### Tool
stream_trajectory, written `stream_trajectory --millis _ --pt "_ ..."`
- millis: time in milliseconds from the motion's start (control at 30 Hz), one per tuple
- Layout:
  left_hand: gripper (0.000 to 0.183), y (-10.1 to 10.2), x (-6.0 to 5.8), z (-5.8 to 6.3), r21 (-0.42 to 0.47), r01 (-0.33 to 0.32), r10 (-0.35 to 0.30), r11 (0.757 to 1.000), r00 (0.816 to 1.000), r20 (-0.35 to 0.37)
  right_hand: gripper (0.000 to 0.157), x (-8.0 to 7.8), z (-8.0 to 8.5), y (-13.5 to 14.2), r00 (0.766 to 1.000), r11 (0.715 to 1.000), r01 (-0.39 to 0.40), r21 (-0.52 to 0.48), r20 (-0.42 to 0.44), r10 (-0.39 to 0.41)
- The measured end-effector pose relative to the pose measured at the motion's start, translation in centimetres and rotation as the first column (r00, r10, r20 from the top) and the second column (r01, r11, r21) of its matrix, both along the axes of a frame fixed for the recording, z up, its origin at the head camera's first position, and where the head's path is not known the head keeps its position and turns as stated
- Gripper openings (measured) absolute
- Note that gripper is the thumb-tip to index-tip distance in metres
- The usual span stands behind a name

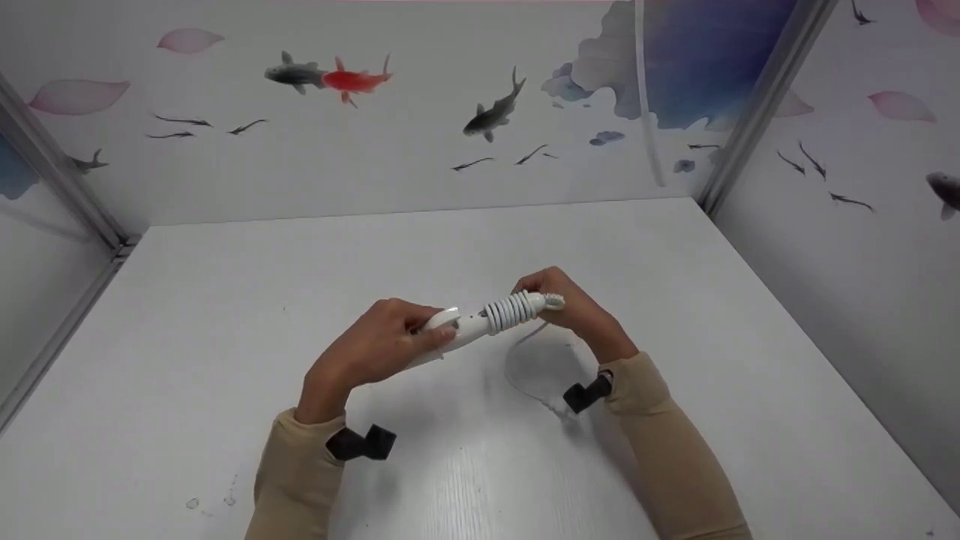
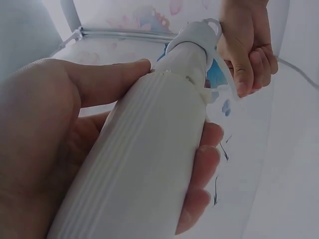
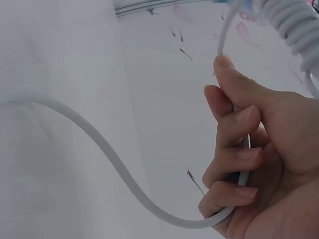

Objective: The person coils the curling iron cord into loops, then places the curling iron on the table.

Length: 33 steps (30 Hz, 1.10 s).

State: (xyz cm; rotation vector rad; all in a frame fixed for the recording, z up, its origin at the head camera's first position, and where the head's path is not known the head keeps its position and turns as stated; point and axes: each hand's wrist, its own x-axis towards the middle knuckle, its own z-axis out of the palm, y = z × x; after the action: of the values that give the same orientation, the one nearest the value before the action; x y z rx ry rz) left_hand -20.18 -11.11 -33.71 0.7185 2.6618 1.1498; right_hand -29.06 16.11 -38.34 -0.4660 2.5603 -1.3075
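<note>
My left hand point(image 1: 382, 337) grips a white curling iron point(image 1: 469, 328), thumb and fingers wrapped about its thick body point(image 2: 134, 159). A small curved lever point(image 1: 444, 318) stands up beside the thumb. White cord is wound in several tight turns point(image 1: 508, 312) round the slimmer part, towards the right end. There my right hand point(image 1: 566, 304) holds the power cord point(image 3: 109, 154), fingers curled over it and the thumb along it in the right wrist view. From that hand the loose cord loops down to a pale, blurred end point(image 1: 571, 416) over the table.
The white table point(image 1: 225, 300) lies below both hands. Printed panels with fish and petals, one of them the back wall point(image 1: 375, 150), enclose the far edge and sides. A black camera mount is strapped at the left wrist point(image 1: 364, 442) and another at the right point(image 1: 587, 391).
</note>
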Motion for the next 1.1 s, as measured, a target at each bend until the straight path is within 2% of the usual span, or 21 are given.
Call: stream_trajectory --millis 67,133,333,500,833,967,1100 --pt "0.024 0.1 0.0 0.0 -0.004 0.017 -0.017 1.000 1.000 0.012 0.010 -0.1 0.3 0.4 0.999 0.998 0.028 -0.054 0.040 -0.026" --pt "0.024 0.3 0.0 -0.1 -0.015 0.030 -0.029 0.999 0.999 0.028 0.019 -0.1 0.5 0.7 0.996 0.995 0.048 -0.091 0.082 -0.041" --pt "0.026 1.0 0.0 -0.6 -0.069 0.045 -0.040 0.997 0.996 0.078 0.019 0.3 1.1 0.7 1.000 0.998 -0.008 -0.068 0.006 0.008" --pt "0.030 1.5 -0.1 -1.0 -0.105 0.036 -0.026 0.994 0.995 0.100 0.016 0.8 1.7 0.2 0.999 0.999 -0.015 -0.052 -0.033 0.013" --pt "0.029 1.9 -0.2 -1.3 -0.163 -0.025 0.044 0.986 0.992 0.115 0.013 2.7 3.6 -1.0 0.997 1.000 -0.008 -0.006 -0.076 0.008" --pt "0.025 2.1 -0.2 -1.3 -0.162 -0.078 0.096 0.984 0.989 0.112 0.013 3.4 4.1 -1.3 0.997 1.000 0.011 -0.016 -0.080 -0.012" --pt "0.026 2.3 -0.3 -1.3 -0.151 -0.142 0.158 0.978 0.983 0.094 0.015 3.8 4.4 -1.4 0.994 0.999 -0.011 -0.031 -0.105 0.008"
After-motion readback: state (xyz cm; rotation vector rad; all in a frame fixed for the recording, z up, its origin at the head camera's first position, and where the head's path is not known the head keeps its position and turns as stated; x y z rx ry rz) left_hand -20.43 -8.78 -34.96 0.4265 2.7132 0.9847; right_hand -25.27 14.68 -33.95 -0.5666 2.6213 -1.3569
